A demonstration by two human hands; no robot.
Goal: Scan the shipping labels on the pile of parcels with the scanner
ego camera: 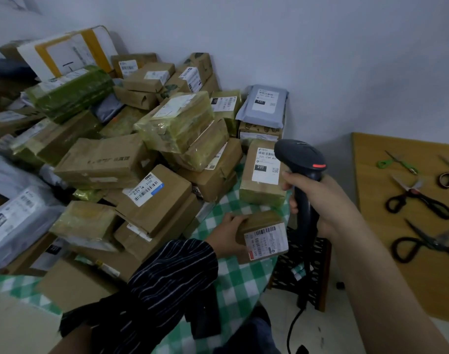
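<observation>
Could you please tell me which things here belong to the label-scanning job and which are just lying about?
For the job: barcode scanner in the right hand; small parcel in the left hand; parcel pile.
Lying about: scissors on the wooden table.

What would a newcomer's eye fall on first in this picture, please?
First comes the big pile of parcels heaped on the green checked tablecloth, filling the left and centre. Next is the black barcode scanner held in the right hand, beside a small cardboard parcel held by the left hand. Several scissors lie on the wooden table at far right.
</observation>
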